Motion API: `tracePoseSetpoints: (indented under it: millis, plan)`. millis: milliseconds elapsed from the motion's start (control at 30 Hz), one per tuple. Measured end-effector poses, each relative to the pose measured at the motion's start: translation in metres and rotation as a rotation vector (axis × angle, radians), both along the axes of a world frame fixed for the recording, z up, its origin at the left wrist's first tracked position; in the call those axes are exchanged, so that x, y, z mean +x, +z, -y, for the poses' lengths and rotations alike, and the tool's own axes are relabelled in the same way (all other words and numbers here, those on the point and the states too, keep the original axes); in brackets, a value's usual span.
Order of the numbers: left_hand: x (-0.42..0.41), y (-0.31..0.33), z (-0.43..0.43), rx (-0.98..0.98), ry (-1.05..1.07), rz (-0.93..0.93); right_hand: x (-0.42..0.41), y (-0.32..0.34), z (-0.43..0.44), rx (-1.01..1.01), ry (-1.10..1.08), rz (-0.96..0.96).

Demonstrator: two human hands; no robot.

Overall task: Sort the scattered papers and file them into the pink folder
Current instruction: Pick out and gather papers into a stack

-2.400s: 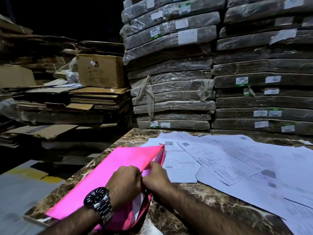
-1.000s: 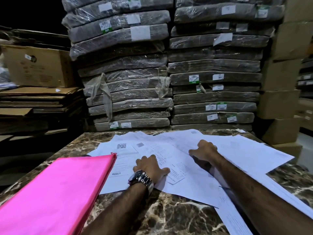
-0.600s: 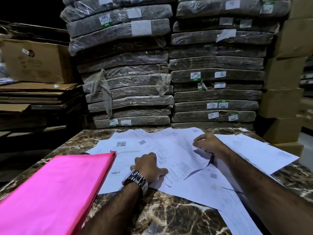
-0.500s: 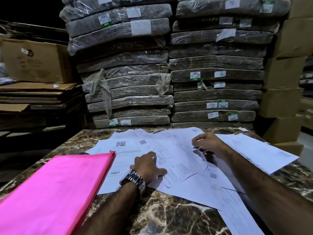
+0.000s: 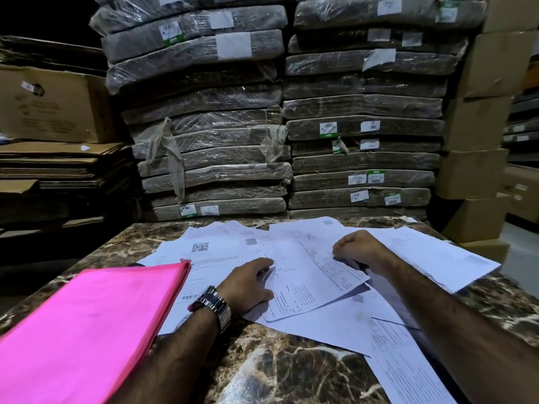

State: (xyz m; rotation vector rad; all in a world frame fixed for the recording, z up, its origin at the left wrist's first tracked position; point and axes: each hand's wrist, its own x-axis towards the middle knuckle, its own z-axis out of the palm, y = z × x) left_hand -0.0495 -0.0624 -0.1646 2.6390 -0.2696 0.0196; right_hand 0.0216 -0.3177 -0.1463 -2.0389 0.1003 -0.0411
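Both forearms are bare and hairy down to the left hand (image 5: 248,282) and right hand (image 5: 357,247). A chunky silver metal wristwatch with a polished link bracelet (image 5: 213,305) circles the left wrist.

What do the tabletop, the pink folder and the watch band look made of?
Tabletop: likely polished marble or lookalike, brown with white veins, glossy. Pink folder: probably thin plastic, smooth with faint sheen. Watch band: metal, shiny silver links.

Dim bg, lit foregrnd, wide-angle warp
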Motion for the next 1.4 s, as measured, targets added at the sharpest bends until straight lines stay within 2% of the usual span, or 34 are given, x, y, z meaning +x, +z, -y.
tracePoseSetpoints:
  millis: [200, 433, 567, 667, 900, 1167, 1267, 1400]
  plan:
    - [0.0, -0.001, 0.0, -0.021, -0.032, 0.056, -0.009, 0.002, 0.0, 0.016, 0.023, -0.053]
    - [0.0, -0.004, 0.001, -0.054, 0.239, 0.206, -0.014, -0.001, 0.007, -0.047, -0.189, 0.0]
    - [0.0, -0.001, 0.003, 0.01, 0.393, 0.141, -0.027, -0.005, 0.016, -0.018, -0.263, -0.036]
    - [-0.002, 0.0, 0.008, 0.056, 0.407, 0.116, -0.039, -0.009, 0.017, -0.123, -0.251, -0.09]
    - [-0.009, 0.003, 0.011, 0.077, 0.414, 0.118, -0.064, -0.014, 0.011, -0.29, -0.244, -0.047]
    - [-0.016, 0.005, 0.015, 0.031, 0.351, 0.09, -0.093, -0.003, -0.007, -0.668, -0.152, -0.024]
    - [-0.016, 0.004, 0.014, -0.01, 0.351, 0.072, -0.096, 0.006, -0.004, -0.578, -0.125, -0.075]
    - [-0.013, 0.004, 0.011, -0.037, 0.371, 0.054, -0.078, -0.007, 0.005, -0.174, -0.114, -0.115]
